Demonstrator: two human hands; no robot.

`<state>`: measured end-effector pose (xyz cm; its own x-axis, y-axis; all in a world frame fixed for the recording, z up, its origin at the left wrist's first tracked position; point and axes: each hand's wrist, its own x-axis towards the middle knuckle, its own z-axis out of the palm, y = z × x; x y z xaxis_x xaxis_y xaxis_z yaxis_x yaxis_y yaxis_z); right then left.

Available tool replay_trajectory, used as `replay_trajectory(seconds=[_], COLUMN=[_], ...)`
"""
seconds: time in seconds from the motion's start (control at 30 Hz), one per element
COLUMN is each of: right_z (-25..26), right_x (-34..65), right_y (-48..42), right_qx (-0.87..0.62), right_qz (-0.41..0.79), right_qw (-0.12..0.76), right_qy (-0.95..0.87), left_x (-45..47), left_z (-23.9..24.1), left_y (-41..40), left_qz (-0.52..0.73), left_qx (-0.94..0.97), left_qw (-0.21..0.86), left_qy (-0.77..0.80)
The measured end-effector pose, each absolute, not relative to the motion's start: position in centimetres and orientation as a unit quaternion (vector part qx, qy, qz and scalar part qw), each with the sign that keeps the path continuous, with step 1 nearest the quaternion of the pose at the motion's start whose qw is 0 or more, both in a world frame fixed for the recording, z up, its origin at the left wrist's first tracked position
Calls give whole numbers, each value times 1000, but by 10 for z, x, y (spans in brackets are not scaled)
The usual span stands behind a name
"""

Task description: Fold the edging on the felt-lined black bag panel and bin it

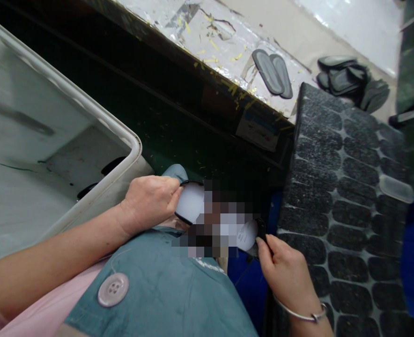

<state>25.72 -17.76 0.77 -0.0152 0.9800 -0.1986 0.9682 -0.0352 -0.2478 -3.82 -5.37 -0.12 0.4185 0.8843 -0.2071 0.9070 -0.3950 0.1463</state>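
My left hand (154, 199) is closed, thumb and fingers pinching the edge of a black-rimmed white piece (189, 203) with a rounded end. On the right, my right hand (286, 262) grips the black edge of a similar white rounded end (248, 234), which bears faint print. Blurred blocks hide the middle, so I cannot tell whether both hands hold one sole-like piece or two. Both ends are held above my lap, over a blue-green apron (165, 281) with a large button.
A white plastic bin (136, 145) stands at the left, dark pieces inside. Two grey insoles (272, 75) lie on the littered bench (224, 42), with a pile of similar ones (347, 77) farther right. A black padded panel (354, 215) carries a small clear lid-like piece (396, 188).
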Motion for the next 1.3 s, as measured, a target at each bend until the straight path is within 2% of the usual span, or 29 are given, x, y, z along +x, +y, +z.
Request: replay_trajectory(seconds=[0.23,0.4,0.57,0.87,1.1,1.3], right_z=[11,16,18,7,11,9], right_x=[256,251,252,253,266,272], right_y=[-175,-163,-159,-158,-154,-154], right_qx=[-754,-797,-786,-780,-751,-730], right_qz=[231,276,313,245,421,501], right_qw=[2,-49,-13,-34,24,65], right_qy=[-615,-535,-534,-575,-508,-461], left_x=[-43,-41,-37,-38,-38,-38], left_z=[1,14,22,8,9,7], left_y=[-56,-51,-46,-48,-48,-48], left_qz=[-41,-28,-65,-100,-123,-124], left_qx=[853,862,860,839,830,835], left_qw=[120,114,108,163,175,162], left_qy=[507,494,494,510,515,512])
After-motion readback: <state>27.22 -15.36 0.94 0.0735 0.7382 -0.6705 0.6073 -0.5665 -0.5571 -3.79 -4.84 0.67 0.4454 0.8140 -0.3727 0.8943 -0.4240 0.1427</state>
